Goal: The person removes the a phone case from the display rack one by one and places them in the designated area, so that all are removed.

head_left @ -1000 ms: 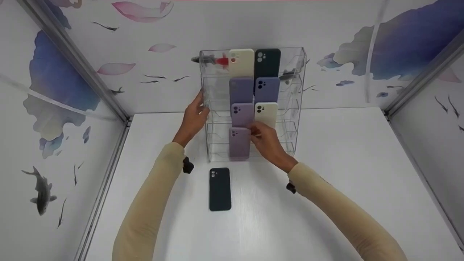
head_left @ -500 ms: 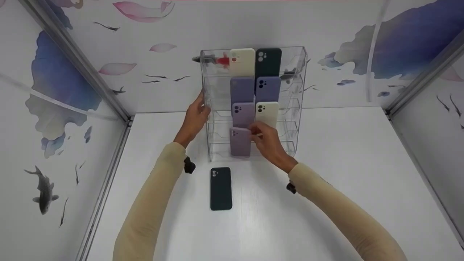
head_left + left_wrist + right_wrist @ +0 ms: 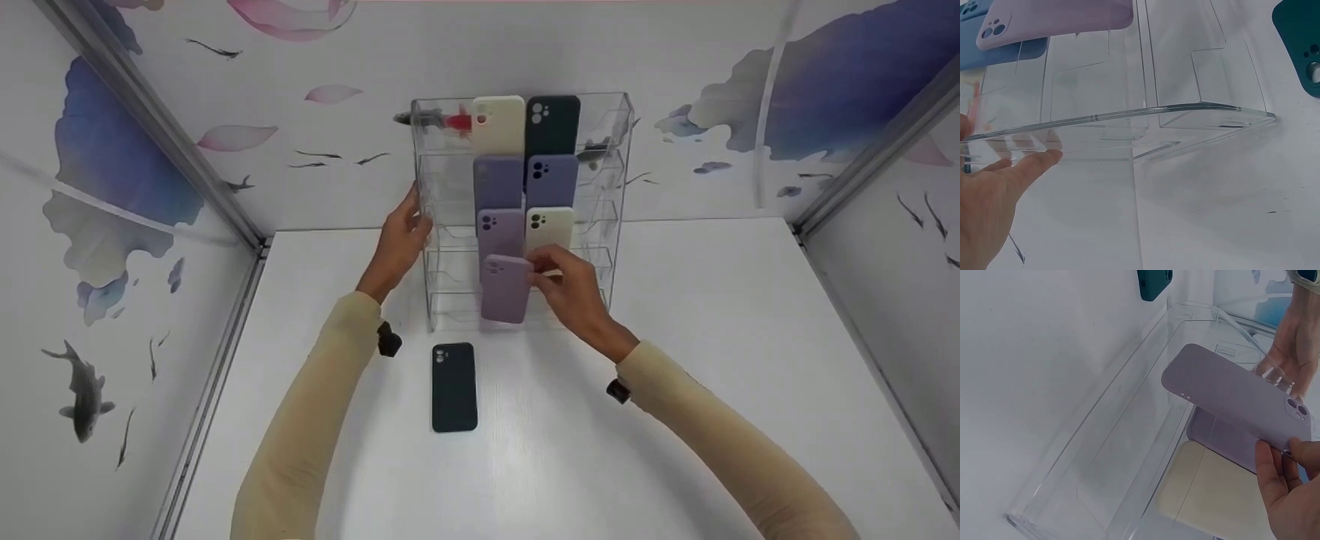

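A mauve phone case (image 3: 505, 291), edge pinched in the grip of the right hand (image 3: 574, 289), tilts at the front of the clear rack (image 3: 453, 301). The left hand (image 3: 399, 247) touches the rack's side, whether curled I cannot tell; a dark green case (image 3: 454, 388) lies on the table (image 3: 697, 300).

The head view looks forward and down over the tabletop (image 3: 712, 322); both wrist views share the clear rack (image 3: 451, 178), nearer, from opposite sides.
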Demonstrator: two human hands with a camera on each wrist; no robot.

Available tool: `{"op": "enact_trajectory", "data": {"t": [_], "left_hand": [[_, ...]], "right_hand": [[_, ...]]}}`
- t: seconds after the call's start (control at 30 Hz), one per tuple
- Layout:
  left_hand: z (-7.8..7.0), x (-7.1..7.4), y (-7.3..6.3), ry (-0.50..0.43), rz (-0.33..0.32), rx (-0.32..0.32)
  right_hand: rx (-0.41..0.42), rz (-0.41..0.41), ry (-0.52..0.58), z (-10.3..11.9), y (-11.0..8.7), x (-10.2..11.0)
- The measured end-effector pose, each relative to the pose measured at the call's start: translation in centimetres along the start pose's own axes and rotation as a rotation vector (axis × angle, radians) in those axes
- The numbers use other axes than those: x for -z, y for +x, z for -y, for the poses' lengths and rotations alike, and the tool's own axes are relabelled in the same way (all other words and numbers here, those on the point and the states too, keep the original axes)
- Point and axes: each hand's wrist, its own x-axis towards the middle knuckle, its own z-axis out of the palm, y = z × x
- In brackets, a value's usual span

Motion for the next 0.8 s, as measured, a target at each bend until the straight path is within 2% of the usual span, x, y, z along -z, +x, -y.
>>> {"op": "enact_trajectory", "data": {"t": [0.47,0.6,0.8], "left_hand": [[0.0,0.0,0.0,-0.034,-0.003,0.003],[0.0,0.0,0.0,-0.027,-0.002,0.017],[0.2,0.0,0.0,-0.051,0.000,0.006]], "right_hand": [[0.003,0.032,0.019,0.2,-2.5,1.1],[-0.010,0.049,0.006,0.3,-3.4,1.0],[-0.016,0.076,-0.016,0.0,-4.7,0.7]]}}
